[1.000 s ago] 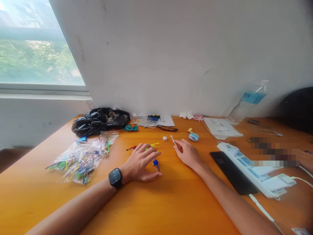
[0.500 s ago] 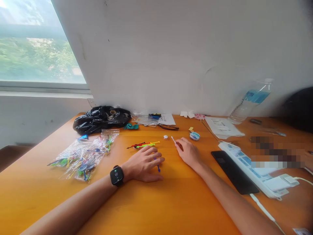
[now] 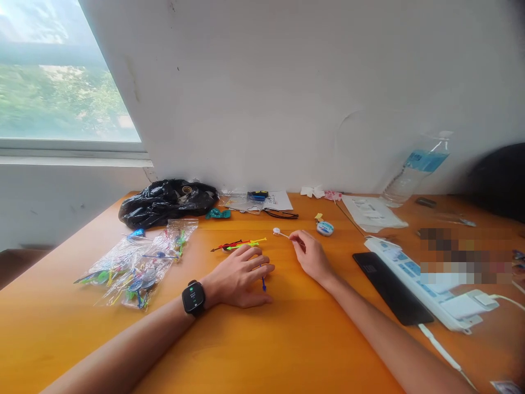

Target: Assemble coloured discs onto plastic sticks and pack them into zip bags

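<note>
My right hand (image 3: 310, 253) pinches a thin white plastic stick (image 3: 284, 235) between thumb and fingertips. The stick's far end meets or overlaps a small white round piece (image 3: 276, 231) on the table; I cannot tell if they are joined. Fingers spread, my left hand (image 3: 240, 276) rests low over the table, wearing a black smartwatch. A blue plastic arrow (image 3: 264, 284) shows partly beneath its fingers. Just beyond that hand lie a yellow-green plastic arrow (image 3: 250, 244) and a red one (image 3: 240, 242), bunched together with darker pieces.
Clear bags of coloured plastic parts (image 3: 141, 268) lie left, before a black plastic bag (image 3: 168, 202). A round white-blue case (image 3: 325, 228) sits beyond my right hand. Rightward are a black phone (image 3: 389, 287), a white power strip (image 3: 414, 279) and a tilted bottle (image 3: 416, 169).
My right hand has shifted slightly left, bringing the white stick's end to the white round piece, where there was a gap before. My left hand stays nearly still.
</note>
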The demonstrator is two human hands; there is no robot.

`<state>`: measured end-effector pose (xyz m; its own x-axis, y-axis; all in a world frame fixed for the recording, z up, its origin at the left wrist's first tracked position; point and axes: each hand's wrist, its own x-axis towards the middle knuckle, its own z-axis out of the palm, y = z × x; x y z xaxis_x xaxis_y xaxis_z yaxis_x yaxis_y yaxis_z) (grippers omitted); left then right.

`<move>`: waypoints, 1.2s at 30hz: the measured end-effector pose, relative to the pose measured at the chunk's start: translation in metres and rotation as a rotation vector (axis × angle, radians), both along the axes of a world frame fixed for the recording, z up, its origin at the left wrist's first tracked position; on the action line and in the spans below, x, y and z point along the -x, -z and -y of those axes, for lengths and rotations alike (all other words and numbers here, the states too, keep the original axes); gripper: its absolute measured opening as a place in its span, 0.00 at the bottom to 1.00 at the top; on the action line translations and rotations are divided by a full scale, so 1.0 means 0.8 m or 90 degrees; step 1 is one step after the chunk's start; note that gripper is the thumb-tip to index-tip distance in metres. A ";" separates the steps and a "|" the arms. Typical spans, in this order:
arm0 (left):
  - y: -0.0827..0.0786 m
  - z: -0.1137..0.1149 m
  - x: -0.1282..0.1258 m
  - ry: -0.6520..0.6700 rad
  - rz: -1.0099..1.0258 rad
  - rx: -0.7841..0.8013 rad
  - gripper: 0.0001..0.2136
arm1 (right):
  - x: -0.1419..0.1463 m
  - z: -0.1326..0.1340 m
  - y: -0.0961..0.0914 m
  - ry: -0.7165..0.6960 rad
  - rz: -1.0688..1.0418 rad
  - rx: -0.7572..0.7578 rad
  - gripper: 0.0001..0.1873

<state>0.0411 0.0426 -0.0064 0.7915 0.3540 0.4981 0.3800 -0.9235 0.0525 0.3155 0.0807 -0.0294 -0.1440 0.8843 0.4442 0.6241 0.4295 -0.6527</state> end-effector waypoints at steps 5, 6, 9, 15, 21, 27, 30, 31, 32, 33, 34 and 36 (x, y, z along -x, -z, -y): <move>0.001 -0.001 0.000 0.006 0.001 -0.005 0.24 | 0.000 -0.002 0.001 -0.013 -0.009 -0.029 0.13; 0.001 -0.001 0.000 0.007 0.002 0.001 0.22 | 0.000 -0.003 0.002 -0.015 -0.013 -0.036 0.14; 0.000 0.000 -0.001 -0.001 0.001 0.012 0.19 | 0.000 -0.006 0.007 -0.029 -0.009 -0.045 0.16; 0.001 0.000 -0.001 -0.005 -0.002 0.005 0.19 | 0.000 -0.008 0.013 -0.032 0.001 -0.037 0.17; 0.002 -0.002 0.000 -0.009 -0.008 0.006 0.19 | 0.001 -0.008 0.014 -0.039 0.010 -0.015 0.16; 0.001 -0.001 0.000 -0.002 -0.007 0.000 0.20 | 0.002 -0.006 0.012 -0.035 0.010 0.003 0.15; -0.001 -0.002 0.002 0.007 -0.016 0.015 0.23 | 0.003 -0.005 0.011 -0.032 0.001 0.007 0.15; -0.001 -0.002 0.003 0.012 -0.022 0.020 0.23 | 0.003 -0.004 0.010 -0.032 -0.001 0.008 0.15; -0.002 -0.002 0.004 0.017 -0.030 0.024 0.21 | 0.004 -0.004 0.010 -0.032 -0.002 0.009 0.15; -0.003 -0.003 0.005 0.020 -0.039 0.028 0.19 | 0.004 -0.004 0.010 -0.031 -0.002 0.009 0.15; -0.004 -0.003 0.006 0.022 -0.048 0.031 0.16 | 0.004 -0.003 0.010 -0.029 -0.002 0.009 0.15; -0.006 -0.004 0.007 0.025 -0.058 0.032 0.16 | 0.004 -0.003 0.010 -0.025 -0.002 0.012 0.15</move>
<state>0.0354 0.0458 -0.0018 0.8469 0.3438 0.4056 0.3482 -0.9351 0.0654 0.3127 0.0833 -0.0377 -0.1773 0.8860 0.4283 0.6047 0.4415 -0.6629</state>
